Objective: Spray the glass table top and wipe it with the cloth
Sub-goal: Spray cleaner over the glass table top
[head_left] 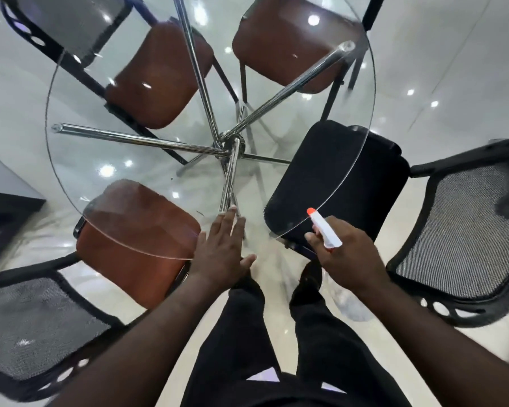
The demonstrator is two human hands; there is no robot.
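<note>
Head view, left hand flat, fingers straight, at glass table top rim, right hand gripping spray bottle, chairs beneath.

The scene was brightly, evenly lit from overhead. Small ceiling lights glared as white spots on the glass table top and glossy floor. Wide-angle distortion bent the edges, and the mesh chair at the right edge looked softly blurred.
</note>
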